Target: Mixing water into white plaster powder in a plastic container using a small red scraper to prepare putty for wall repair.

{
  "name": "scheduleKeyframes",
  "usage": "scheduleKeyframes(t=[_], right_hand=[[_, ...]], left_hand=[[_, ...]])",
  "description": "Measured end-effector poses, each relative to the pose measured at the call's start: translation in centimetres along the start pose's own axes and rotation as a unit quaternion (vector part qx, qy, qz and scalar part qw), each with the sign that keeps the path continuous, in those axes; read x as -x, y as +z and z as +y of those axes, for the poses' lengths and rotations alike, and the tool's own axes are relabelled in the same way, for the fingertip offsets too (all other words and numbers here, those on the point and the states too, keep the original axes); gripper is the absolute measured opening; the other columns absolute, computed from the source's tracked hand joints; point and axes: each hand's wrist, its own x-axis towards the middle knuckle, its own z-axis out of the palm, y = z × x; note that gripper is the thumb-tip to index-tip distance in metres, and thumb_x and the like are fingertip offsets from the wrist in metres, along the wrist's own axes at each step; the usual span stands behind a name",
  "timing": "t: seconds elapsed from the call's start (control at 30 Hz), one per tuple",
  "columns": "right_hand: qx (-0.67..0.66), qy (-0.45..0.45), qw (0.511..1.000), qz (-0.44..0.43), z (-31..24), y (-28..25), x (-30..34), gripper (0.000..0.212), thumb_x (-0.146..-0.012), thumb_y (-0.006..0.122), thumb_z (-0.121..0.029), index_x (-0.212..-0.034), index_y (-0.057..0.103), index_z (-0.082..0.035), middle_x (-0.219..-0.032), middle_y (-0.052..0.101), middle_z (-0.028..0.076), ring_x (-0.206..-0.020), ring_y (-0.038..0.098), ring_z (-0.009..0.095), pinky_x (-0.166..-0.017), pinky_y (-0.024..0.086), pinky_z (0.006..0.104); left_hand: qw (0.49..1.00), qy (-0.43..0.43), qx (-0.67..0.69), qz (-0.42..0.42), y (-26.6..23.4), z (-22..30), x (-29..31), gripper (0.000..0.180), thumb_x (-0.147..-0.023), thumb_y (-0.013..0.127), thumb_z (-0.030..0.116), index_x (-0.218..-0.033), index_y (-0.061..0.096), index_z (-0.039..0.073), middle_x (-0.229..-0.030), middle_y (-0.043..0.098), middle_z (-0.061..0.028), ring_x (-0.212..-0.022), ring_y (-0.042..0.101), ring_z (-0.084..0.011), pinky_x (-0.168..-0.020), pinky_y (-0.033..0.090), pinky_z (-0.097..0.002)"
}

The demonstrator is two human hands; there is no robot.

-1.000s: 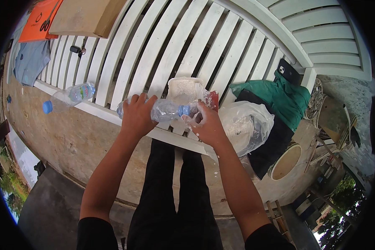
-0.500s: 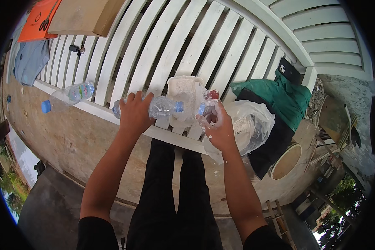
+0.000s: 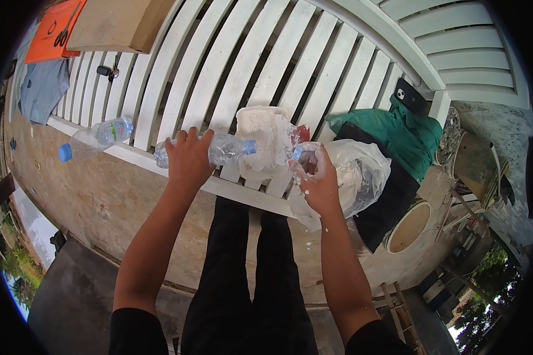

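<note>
**Clear bottle in left, blue cap in right**

Left hand wraps the clear bottle, held sideways at the bench front edge, neck overlapping the powder tray in view. Right hand (dusted white) pinches the blue cap, apart from the neck. Plastic bag with powder just right of it. Second bottle, capped, lies farther left.

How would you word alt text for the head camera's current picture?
A person's left hand holds a clear bottle sideways at a white slatted bench, while the powder-dusted right hand pinches what looks like a blue cap. Between the hands is a tray of pale powder; a plastic bag sits to the right.
</note>
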Motion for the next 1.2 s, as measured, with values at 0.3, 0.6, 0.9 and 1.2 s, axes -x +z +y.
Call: scheduleKeyframes(t=[0.3,0.6,0.9,1.2], right_hand=[[0.009,0.015,1.0,-0.001,0.1,0.0,0.3,0.027,-0.088,0.07,-0.005,-0.111,0.055,-0.004,-0.09,0.063,0.001,-0.077,0.053,0.005,-0.071,0.044,0.0225],[-0.011,0.008,1.0,0.002,0.7,0.2,0.4,0.028,-0.089,0.07,-0.004,-0.113,0.055,-0.003,-0.094,0.063,0.002,-0.085,0.057,0.007,-0.078,0.046,0.0237],[-0.025,-0.023,0.999,0.034,0.7,0.9,0.5,0.026,-0.084,0.074,-0.01,-0.102,0.057,-0.001,-0.077,0.062,0.003,-0.059,0.049,0.007,-0.056,0.042,0.0241],[-0.018,-0.024,0.999,0.033,1.5,1.2,0.2,0.028,-0.084,0.076,-0.012,-0.1,0.056,-0.001,-0.077,0.062,0.003,-0.059,0.047,0.007,-0.056,0.042,0.0246]], left_hand=[[1.0,-0.004,-0.014,-0.004,-0.1,0.2,0.4,0.068,-0.063,0.086,0.021,-0.125,0.058,0.015,-0.116,0.057,-0.009,-0.114,0.054,-0.0301,-0.096,0.041,-0.0615],[1.0,-0.007,-0.019,-0.012,-0.2,0.3,0.6,0.071,-0.063,0.087,0.022,-0.127,0.057,0.016,-0.116,0.057,-0.0093,-0.115,0.054,-0.0305,-0.098,0.04,-0.0617],[1.0,-0.008,-0.02,-0.02,-0.1,0.3,0.6,0.073,-0.062,0.088,0.022,-0.128,0.056,0.016,-0.116,0.057,-0.0094,-0.115,0.054,-0.0303,-0.098,0.04,-0.0612],[1.0,0.001,-0.021,-0.008,0.0,0.4,0.4,0.07,-0.062,0.087,0.021,-0.125,0.057,0.016,-0.114,0.057,-0.0092,-0.113,0.055,-0.0306,-0.097,0.041,-0.0609]])
